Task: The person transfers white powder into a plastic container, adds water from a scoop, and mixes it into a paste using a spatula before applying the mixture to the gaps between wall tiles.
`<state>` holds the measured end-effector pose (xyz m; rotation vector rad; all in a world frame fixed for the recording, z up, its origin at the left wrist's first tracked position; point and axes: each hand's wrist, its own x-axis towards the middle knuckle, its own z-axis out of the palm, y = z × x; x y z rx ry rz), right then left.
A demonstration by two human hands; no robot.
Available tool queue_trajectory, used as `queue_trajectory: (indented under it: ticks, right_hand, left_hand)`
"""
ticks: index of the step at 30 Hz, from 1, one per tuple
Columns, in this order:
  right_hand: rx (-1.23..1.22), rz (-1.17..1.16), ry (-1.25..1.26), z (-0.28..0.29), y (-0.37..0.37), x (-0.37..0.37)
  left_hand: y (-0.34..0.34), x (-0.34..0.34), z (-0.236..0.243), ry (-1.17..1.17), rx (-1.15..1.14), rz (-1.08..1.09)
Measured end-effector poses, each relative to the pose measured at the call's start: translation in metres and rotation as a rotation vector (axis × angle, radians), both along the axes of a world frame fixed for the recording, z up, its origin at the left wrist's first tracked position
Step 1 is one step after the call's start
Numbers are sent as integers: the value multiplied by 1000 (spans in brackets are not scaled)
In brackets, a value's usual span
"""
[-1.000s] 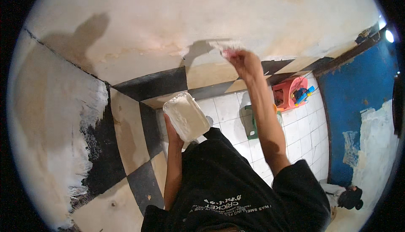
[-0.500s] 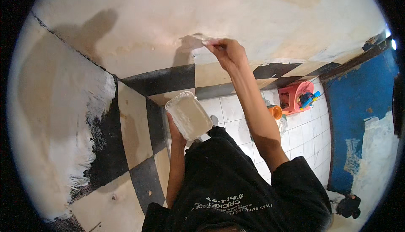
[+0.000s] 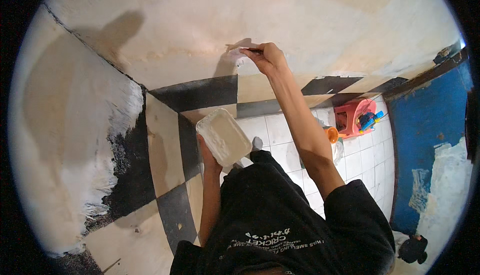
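My right hand is raised against the pale plastered wall and grips a thin flat scraper, whose blade touches the wall to the hand's left. Lower down, at chest height, my left hand holds a white rectangular tub of pale paste from underneath. The tub is tilted and open at the top.
A band of black and cream checks runs along the wall's base and round the corner on the left. On the white tiled floor stand a red plastic stool and an orange cup. A blue wall rises on the right.
My right hand has moved up and to the left along the wall with the scraper. The left hand keeps the tub in about the same place.
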<state>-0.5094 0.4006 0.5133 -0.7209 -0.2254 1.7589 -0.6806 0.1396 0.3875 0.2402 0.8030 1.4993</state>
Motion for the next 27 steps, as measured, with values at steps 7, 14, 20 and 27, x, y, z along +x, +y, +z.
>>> queue_trajectory:
  ticks: [7, 14, 20, 27]
  right_hand:
    - [-59, -73, -206, -33, -74, 39]
    - [90, -19, -271, -21, 18, 48]
    - [284, -99, -251, 58, -68, 55]
    - [8, -177, -462, -31, -60, 105]
  left_hand:
    - [-2, 2, -1, -14, -58, 0]
    - [4, 9, 1, 6, -64, 11]
    - [-2, 0, -9, -56, -33, 7]
    - [2, 3, -13, -4, -49, -19]
